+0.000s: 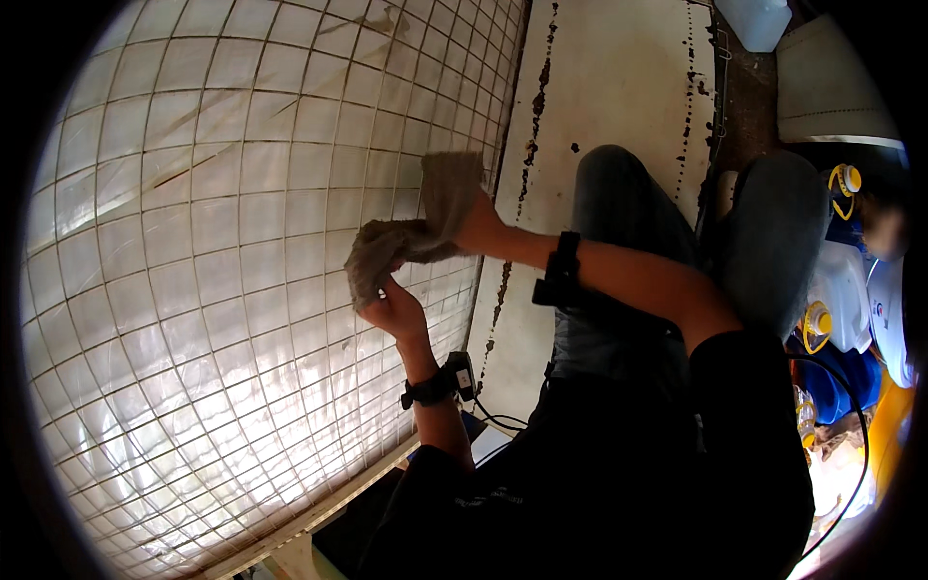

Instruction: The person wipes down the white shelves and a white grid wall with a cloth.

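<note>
A grey-brown cloth (452,188) hangs bunched between my hands, in front of a wire mesh panel (217,227) backed by pale translucent sheeting. My left hand (394,311) is closed on the cloth's lower, crumpled end. Higher up and to the right, my right hand (477,228) grips the other part, and a flat piece of cloth sticks up past it. Some of the right fingers are hidden by the fabric. Whether the cloth touches the mesh, I cannot tell.
A worn white panel with rusty streaks (619,87) lies beyond my knees. Clear plastic bottles with yellow caps (817,324), a blue container (839,387) and a pale jug (759,21) stand at the right. A black cable (863,425) curves beside my right side.
</note>
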Demonstrator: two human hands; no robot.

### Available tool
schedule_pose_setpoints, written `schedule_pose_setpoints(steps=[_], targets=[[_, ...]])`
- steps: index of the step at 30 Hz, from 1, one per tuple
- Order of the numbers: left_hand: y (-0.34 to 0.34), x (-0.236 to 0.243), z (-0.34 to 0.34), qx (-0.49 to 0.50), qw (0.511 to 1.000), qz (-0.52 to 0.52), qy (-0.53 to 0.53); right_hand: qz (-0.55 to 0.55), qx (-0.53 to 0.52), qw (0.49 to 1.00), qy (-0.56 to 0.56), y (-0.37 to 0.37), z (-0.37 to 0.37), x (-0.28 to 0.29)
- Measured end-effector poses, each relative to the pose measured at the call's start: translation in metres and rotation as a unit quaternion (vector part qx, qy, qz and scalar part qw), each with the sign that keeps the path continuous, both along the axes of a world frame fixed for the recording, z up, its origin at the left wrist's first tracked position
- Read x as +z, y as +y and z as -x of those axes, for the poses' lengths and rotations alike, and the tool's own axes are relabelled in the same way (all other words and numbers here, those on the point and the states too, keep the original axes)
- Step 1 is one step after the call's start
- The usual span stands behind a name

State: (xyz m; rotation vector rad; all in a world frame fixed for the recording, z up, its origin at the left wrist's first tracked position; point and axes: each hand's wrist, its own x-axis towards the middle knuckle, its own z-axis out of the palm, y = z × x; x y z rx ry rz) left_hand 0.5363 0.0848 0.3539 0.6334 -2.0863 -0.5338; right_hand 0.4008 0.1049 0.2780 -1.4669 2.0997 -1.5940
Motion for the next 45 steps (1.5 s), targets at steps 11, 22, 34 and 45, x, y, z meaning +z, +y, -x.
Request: schedule_pose_setpoints(steps=[11, 22, 34, 45], targets=[[-0.003, -0.017, 0.027, 0.117, 0.988, -0.019, -0.096, -0.175, 0.074, 0.972, 0.134, -0.006, 0.043, 0.054], [-0.004, -0.001, 0.047, 0.114, 0.986, -0.120, -0.001, 0.196, 0.026, 0.980, 0.035, -0.037, 0.019, 0.020], [0.012, 0.024, 0.050, 0.217, 0.974, 0.009, -0.057, 0.122, 0.042, 0.985, 0.114, -0.035, 0.025, -0.031], [0.003, 0.024, 0.055, 0.218, 0.950, -0.018, -0.223, 0.164, 0.000, 0.980, 0.113, -0.029, 0.024, -0.002]])
